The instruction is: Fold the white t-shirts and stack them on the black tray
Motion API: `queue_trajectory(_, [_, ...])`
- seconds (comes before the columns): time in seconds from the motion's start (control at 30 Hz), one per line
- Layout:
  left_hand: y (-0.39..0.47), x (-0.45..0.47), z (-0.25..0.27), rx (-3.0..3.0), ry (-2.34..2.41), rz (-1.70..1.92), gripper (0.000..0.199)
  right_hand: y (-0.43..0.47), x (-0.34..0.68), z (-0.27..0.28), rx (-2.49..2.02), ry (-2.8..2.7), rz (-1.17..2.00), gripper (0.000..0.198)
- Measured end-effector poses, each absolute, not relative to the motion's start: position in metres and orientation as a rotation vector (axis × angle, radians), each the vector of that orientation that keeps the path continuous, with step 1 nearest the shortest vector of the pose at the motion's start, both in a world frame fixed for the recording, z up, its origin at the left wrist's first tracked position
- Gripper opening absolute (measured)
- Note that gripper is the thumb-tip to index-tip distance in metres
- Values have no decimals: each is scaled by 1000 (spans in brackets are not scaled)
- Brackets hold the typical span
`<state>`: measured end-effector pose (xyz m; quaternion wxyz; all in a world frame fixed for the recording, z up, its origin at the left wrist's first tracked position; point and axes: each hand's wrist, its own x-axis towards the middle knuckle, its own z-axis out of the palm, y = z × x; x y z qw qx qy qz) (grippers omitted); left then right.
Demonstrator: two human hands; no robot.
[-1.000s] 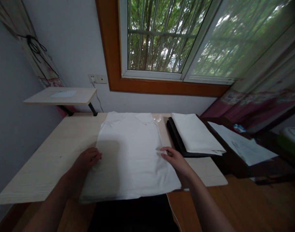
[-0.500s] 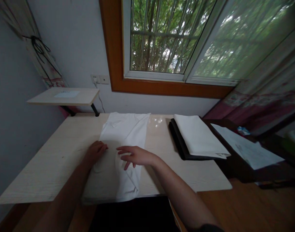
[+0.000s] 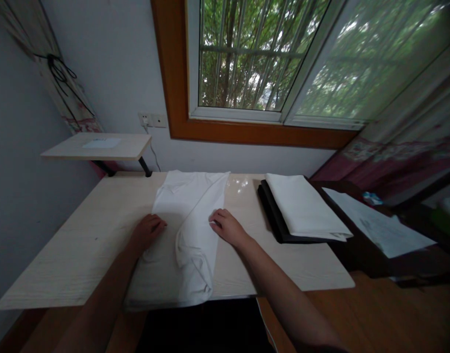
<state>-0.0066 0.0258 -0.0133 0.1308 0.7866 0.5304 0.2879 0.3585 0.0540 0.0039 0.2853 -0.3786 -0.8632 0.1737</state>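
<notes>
A white shirt (image 3: 195,211) lies lengthwise on the table, its right side folded inward and bunched in wrinkles near the front edge. At the shirt's left edge rests my left hand (image 3: 148,230), its fingers curled and closed on the fabric. My right hand (image 3: 226,225) pinches the shirt's right edge at about the same height, thumb against fingers. The cloth between the two hands is flat, with a diagonal fold line running towards the far right corner.
Folded white cloth (image 3: 302,206) lies on folded black cloth (image 3: 271,215) at the table's right. A small raised shelf (image 3: 129,144) stands at the back left of the table (image 3: 73,245). Beyond the right edge, a paper sheet (image 3: 379,225) lies on dark furniture.
My right hand has moved right, from over the middle of the shirt to its right edge, and its spread fingers have closed. My left hand has barely moved.
</notes>
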Motion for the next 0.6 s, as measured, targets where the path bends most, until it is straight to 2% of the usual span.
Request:
queue_trajectory(0.17, [20,-1,-6,2289,1458,793,36,45,369,12,-968,-2367,424,11])
queue_trajectory(0.33, [11,0,5,2147,1385,790,43,24,380,19,-987,-2377,473,20])
queue_trajectory(0.6, [11,-3,3,1994,1425,780,47,-14,381,32,-892,-2436,819,30])
